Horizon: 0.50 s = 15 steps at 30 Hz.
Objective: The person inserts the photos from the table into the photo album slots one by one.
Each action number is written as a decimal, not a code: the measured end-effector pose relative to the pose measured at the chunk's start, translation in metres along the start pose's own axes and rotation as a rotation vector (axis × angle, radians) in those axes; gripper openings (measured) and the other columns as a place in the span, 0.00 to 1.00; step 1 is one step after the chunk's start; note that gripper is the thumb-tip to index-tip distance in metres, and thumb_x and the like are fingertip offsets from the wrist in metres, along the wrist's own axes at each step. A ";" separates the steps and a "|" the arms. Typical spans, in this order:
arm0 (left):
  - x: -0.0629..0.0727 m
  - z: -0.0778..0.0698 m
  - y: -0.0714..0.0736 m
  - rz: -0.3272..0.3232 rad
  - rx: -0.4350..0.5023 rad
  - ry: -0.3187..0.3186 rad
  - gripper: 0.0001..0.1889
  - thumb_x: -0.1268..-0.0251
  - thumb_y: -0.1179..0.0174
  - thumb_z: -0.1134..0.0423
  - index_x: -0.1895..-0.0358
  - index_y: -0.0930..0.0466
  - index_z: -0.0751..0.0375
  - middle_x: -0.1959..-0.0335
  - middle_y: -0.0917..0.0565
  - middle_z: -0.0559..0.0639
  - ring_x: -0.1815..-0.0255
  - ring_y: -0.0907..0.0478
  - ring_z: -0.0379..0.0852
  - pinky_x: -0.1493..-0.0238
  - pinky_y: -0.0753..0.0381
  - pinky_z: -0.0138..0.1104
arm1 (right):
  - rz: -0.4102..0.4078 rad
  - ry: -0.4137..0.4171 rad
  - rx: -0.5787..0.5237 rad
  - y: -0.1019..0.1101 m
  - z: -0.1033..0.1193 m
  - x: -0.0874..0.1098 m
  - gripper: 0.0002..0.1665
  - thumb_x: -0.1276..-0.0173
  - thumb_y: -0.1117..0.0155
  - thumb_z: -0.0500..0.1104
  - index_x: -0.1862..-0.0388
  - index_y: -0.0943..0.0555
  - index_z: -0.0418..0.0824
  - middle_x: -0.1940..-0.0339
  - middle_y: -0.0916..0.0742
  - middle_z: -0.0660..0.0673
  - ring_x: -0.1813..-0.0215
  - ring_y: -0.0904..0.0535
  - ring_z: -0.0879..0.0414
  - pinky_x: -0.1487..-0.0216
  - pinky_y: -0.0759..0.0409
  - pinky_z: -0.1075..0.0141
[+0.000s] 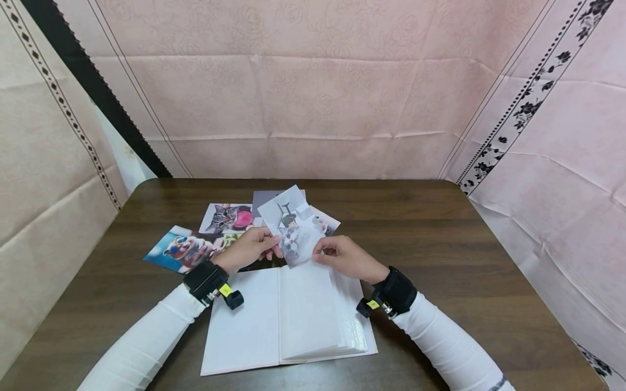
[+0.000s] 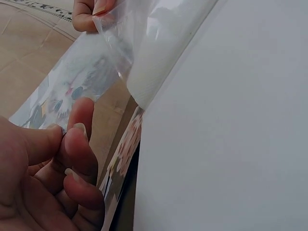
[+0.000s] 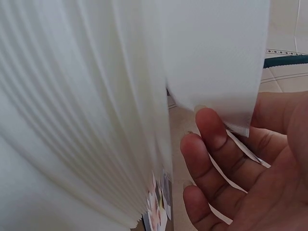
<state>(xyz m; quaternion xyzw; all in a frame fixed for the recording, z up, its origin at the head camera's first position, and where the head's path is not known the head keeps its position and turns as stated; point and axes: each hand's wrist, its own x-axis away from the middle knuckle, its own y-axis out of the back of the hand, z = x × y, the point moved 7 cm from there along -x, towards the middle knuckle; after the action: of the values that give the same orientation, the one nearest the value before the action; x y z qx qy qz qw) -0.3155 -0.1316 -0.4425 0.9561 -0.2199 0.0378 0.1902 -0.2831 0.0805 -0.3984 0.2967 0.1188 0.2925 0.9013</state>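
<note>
A white photo album (image 1: 248,326) lies open on the table in front of me. Between the thumb and forefinger of my left hand (image 1: 244,250) is a pinched edge of a photo (image 1: 287,213) with a cat on it, tilted up beyond the album's top edge. My right hand (image 1: 349,257) pinches the corner of a clear plastic sleeve (image 2: 161,43) lifted from the album. That sleeve's sheet looks white in the right wrist view, and its corner sits between thumb and fingers. In the head view, clear plastic overlaps the photo's lower part.
Several loose photos lie behind the album: a blue one with a pig in sunglasses (image 1: 183,248), a tabby cat photo (image 1: 226,218) and another at the right (image 1: 329,221). The brown wooden table (image 1: 430,244) meets a pale pink cloth (image 1: 342,108) at its far edge.
</note>
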 end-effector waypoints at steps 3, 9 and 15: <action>-0.001 0.001 0.001 0.004 0.001 -0.002 0.15 0.18 0.51 0.56 0.55 0.24 0.66 0.66 0.13 0.51 0.66 0.25 0.47 0.64 0.28 0.31 | -0.001 -0.008 -0.010 0.001 0.000 0.001 0.04 0.27 0.35 0.39 0.59 0.15 0.40 0.66 0.18 0.47 0.61 0.25 0.55 0.60 0.27 0.70; 0.000 0.000 0.001 0.026 -0.015 -0.016 0.15 0.18 0.52 0.57 0.54 0.24 0.66 0.67 0.14 0.49 0.66 0.25 0.47 0.64 0.28 0.31 | 0.005 -0.016 -0.031 0.004 0.001 0.002 0.03 0.28 0.33 0.39 0.61 0.16 0.40 0.64 0.17 0.45 0.61 0.23 0.54 0.59 0.24 0.69; 0.000 0.001 0.003 0.048 -0.030 -0.042 0.14 0.17 0.53 0.58 0.54 0.24 0.66 0.67 0.14 0.49 0.66 0.25 0.47 0.63 0.27 0.31 | 0.013 -0.025 -0.041 0.005 0.000 0.001 0.04 0.30 0.31 0.39 0.61 0.16 0.40 0.66 0.18 0.46 0.61 0.24 0.54 0.60 0.26 0.69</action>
<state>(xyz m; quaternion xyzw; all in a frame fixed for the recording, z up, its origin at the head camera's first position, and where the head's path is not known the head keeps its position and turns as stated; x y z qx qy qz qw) -0.3165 -0.1342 -0.4426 0.9481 -0.2474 0.0191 0.1988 -0.2846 0.0846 -0.3953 0.2828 0.0996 0.2970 0.9066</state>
